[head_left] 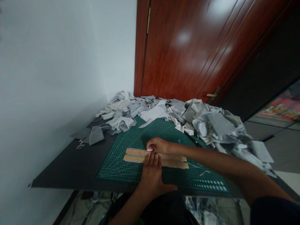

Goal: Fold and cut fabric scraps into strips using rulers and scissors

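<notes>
A long tan template (173, 163) with a narrow slot along its length lies across the green cutting mat (117, 168). Grey shows through the slot. My left hand (152, 172) rests flat on the template's middle, fingers stretched forward and thumb out to the right. Just beyond the fingertips, my right hand (159, 145) is closed in a pinch at the template's far edge. A small pink piece (149, 150), which looks like tailor's chalk, shows at its fingertips. My right forearm crosses over the template's right end.
Heaps of grey and white cloth pieces (152, 113) line the back, with a bigger pile (217, 125) on the right. A black-handled tool (193, 140) lies by that pile. Loose threads (199, 167) lie on the mat. A white wall and brown door (178, 56) bound the dark table (67, 168).
</notes>
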The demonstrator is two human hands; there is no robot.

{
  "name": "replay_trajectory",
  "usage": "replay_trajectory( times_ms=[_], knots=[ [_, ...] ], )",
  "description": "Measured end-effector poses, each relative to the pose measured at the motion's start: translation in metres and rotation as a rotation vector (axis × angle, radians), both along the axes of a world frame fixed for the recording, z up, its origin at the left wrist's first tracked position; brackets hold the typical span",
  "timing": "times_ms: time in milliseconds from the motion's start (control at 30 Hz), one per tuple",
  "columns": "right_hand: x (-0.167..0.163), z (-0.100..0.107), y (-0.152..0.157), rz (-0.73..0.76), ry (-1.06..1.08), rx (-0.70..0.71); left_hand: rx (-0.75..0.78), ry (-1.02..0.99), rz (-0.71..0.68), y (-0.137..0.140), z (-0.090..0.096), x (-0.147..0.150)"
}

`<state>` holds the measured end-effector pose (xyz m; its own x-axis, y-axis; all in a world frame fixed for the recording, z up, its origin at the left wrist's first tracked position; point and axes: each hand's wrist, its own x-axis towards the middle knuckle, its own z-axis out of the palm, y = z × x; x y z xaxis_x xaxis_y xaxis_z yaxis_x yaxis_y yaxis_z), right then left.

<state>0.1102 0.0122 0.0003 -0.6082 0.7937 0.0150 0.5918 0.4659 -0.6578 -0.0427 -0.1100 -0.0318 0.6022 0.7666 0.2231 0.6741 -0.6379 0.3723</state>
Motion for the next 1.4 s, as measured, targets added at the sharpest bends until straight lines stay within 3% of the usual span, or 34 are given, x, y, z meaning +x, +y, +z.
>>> replay_trajectory(
  times_ms=[667,1167,1400],
  knots=[
    [0.073,0.001,-0.037,-0.051,-0.055,0.030,0.021,0.008,-0.022,0.001,0.008,0.002],
    [0.055,0.004,-0.042,-0.108,-0.072,0.103,0.041,0.041,-0.023,0.002,0.012,0.002],
    [0.079,0.006,-0.054,-0.108,-0.129,0.130,0.055,0.066,-0.029,0.002,0.013,0.002]
  ],
)
